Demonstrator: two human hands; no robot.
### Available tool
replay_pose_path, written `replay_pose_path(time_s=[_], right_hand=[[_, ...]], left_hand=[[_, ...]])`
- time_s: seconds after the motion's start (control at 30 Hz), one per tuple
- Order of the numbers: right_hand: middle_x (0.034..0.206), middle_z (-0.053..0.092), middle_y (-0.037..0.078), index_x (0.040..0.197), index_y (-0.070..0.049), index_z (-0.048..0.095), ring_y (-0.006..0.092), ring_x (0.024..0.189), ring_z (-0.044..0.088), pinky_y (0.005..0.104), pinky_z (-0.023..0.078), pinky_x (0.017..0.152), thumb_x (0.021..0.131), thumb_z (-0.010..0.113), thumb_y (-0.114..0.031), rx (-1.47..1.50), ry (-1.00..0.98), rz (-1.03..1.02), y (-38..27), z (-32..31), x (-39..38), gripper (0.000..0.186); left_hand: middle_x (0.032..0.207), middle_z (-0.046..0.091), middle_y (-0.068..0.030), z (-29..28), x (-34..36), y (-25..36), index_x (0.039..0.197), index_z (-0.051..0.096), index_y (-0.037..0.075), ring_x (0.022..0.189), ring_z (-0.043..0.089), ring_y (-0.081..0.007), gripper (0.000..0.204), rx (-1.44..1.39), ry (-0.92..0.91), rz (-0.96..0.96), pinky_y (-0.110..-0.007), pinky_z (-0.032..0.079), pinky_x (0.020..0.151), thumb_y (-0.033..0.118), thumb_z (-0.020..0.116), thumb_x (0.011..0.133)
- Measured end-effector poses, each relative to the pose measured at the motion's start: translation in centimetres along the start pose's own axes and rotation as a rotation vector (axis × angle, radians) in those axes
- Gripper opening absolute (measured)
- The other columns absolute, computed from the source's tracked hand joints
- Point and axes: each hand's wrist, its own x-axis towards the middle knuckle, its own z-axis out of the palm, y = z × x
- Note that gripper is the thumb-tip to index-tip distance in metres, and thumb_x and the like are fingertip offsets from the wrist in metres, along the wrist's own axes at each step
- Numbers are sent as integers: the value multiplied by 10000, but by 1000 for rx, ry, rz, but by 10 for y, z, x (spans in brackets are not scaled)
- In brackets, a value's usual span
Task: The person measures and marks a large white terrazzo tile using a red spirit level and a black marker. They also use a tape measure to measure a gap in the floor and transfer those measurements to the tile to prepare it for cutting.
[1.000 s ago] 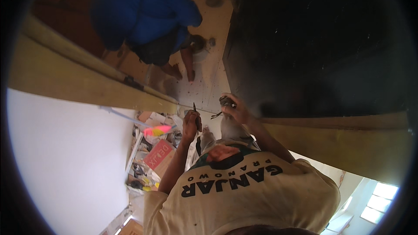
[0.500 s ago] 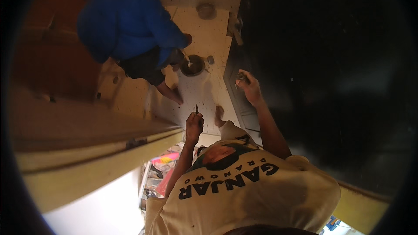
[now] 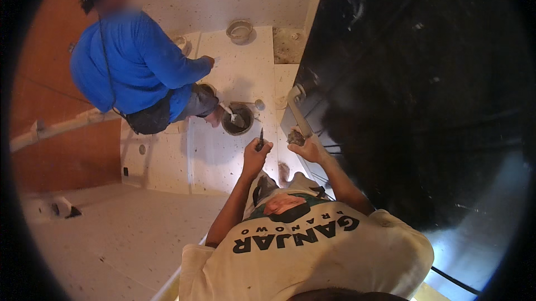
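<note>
Two people share this cramped tiled space. A co-worker in a blue long-sleeved shirt (image 3: pixel 134 61) crouches at the upper left on the pale tiled floor (image 3: pixel 223 156), one arm stretched out toward the tiles ahead. Just beside that person's knee sits a dark round bucket (image 3: pixel 237 119) with a trowel handle leaning out of it, and farther up the floor stands a second, lighter round bowl (image 3: pixel 240 30). An orange-brown wall (image 3: pixel 50 133) closes off the left side, with a pale pipe running along it. A large black panel (image 3: pixel 419 94) fills the right half of the view and stands close against the wearer's right arm, its pale edge strip running down toward the hands.

The wearer's left hand (image 3: pixel 255 156) is closed in a fist around a thin dark tool (image 3: pixel 261 138), which points upward above the knuckles. The right hand (image 3: pixel 304 146) is curled shut around a small dark grey lump (image 3: pixel 295 137), held just beside the edge strip of the black panel. Both hands are raised in front of the chest, near each other but apart, above the pale floor tiles and just below the dark bucket.
</note>
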Motion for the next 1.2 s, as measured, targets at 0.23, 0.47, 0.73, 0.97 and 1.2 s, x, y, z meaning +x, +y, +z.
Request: replay_pose_path(time_s=[0.23,0.47,0.73,0.97,1.2], right_hand=[[1049,659,205,1176,44,576,285,959,648,400,520,833,706,851,-306,83,-98,372,9,-15,7,646],[971,657,98,1153,-5,585,186,886,623,340,521,824,760,838,-263,104,-63,500,3,-33,20,534],[813,618,68,1082,-21,582,177,731,582,331,495,708,803,771,-188,39,-35,327,62,-14,30,376],[823,607,80,1061,-35,572,212,750,585,366,494,715,831,775,-287,140,40,542,93,0,30,397],[846,575,12,1211,13,516,118,762,543,281,474,722,825,763,-106,188,124,603,135,28,48,473]], left_hand=[[697,566,15,-27,89,15,811,621,47,636,488,-85,244,212,-182,23,-277,413,610,265,711,873],[646,517,-7,-52,169,14,798,611,19,622,453,-108,253,251,-261,79,-314,387,579,240,714,868],[642,536,-42,-26,245,27,779,588,9,622,478,-137,315,305,-302,42,-328,394,588,286,707,869],[640,508,10,-7,259,63,781,594,28,611,453,-97,279,344,-383,42,-306,376,564,260,717,875],[683,576,-29,25,303,90,798,600,15,635,556,-130,290,342,-579,25,-326,444,610,275,680,897]])
